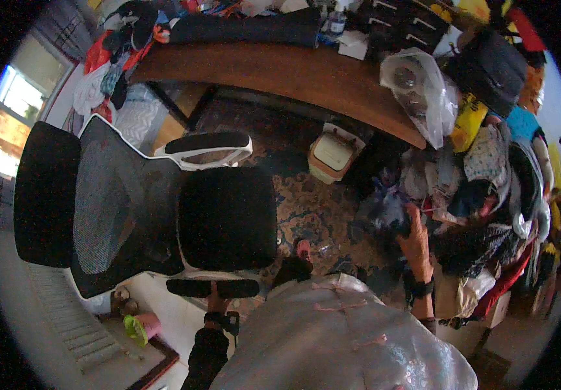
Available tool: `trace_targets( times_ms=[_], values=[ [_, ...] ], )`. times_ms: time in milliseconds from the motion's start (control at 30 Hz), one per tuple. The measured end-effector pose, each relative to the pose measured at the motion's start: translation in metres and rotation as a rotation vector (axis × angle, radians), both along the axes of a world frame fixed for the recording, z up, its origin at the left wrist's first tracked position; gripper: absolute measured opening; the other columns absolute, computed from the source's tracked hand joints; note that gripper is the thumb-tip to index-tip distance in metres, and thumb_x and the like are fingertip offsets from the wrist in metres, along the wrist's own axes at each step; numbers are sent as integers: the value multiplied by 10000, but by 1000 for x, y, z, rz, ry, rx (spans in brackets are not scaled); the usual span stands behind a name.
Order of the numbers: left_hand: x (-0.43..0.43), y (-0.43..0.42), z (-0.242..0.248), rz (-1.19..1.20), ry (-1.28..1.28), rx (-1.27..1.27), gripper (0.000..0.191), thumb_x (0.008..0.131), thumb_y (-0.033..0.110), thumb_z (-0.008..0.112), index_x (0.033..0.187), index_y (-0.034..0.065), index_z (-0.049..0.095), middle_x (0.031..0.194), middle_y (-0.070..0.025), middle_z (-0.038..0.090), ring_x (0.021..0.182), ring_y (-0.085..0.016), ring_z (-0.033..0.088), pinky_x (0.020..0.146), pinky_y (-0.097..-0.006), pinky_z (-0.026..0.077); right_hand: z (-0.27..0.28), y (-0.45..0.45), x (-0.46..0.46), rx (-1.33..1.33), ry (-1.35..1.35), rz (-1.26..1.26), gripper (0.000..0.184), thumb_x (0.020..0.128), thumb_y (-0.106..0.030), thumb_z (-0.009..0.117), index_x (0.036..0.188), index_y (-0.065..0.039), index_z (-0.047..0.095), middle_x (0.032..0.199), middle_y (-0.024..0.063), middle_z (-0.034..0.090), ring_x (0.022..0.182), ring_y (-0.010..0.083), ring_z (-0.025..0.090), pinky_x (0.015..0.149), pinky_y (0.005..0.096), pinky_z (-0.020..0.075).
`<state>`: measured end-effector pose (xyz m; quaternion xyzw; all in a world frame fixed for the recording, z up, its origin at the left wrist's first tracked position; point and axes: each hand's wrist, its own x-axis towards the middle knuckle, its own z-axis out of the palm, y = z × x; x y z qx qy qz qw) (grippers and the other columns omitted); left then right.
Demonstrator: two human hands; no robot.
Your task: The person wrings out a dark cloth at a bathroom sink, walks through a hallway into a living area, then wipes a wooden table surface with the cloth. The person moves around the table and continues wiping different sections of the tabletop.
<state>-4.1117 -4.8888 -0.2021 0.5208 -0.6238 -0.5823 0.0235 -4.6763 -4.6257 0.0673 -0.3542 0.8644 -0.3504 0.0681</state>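
At the lower left, my left hand (217, 298) is at the armrest (197, 288) of an office chair; the pad hides most of its fingers, so its grip is unclear. The chair has a black seat (227, 218) and a mesh back (102, 200) in a white frame. My right hand (417, 239), on the right, reaches forward to a blurred, bluish translucent plastic bag (388, 204). Its fingertips meet the bag's edge, and whether they grip it cannot be told. Both wrists wear dark bands.
Ahead stands a brown desk (261, 68) with a clear plastic bag (414, 92) overhanging its right end. Beneath is a white-lidded bin (330, 155) on a patterned carpet (309, 204). Piled clothes and bags (485, 165) crowd the right; a pink and green container (143, 327) stands lower left.
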Motion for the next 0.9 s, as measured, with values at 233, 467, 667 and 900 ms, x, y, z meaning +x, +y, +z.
trace_targets(
  times_ms=[233, 467, 667, 900],
  values=[
    [-61, 39, -28, 2, -98, -215, 748, 957, 497, 477, 1525, 172, 117, 1466, -114, 388, 1225, -351, 499, 1043, -441, 403, -11, -84, -131, -46, 62, 176, 813, 634, 52, 697, 1378, -88, 401, 1281, 176, 565, 1202, 364, 525, 1008, 411, 416],
    [-186, 66, -39, 142, -40, -472, 717, 942, 288, 566, 1517, 194, 148, 1365, -207, 452, 1104, -331, 552, 846, -428, 506, -44, -168, -321, -64, 149, 342, 748, 776, 39, 645, 1445, -80, 334, 1431, 171, 415, 1287, 329, 437, 1051, 388, 370],
    [-304, 64, -124, 418, -469, -287, 705, 888, 478, 598, 1436, 108, 353, 1129, -183, 595, 902, -288, 601, 753, -520, 483, -64, -222, -436, -88, -64, 281, 776, 833, -32, 586, 1505, -129, 210, 1532, 146, 273, 1390, 317, 289, 1108, 422, 287],
    [-336, 61, -146, 694, -479, -539, 860, 799, 640, 628, 1392, 61, 399, 1174, -176, 560, 938, -300, 581, 602, -512, 476, -142, -271, -487, 436, -19, 136, 832, 881, -93, 627, 1521, -179, 103, 1520, 254, 187, 1363, 455, 257, 1062, 539, 327]
  ],
)
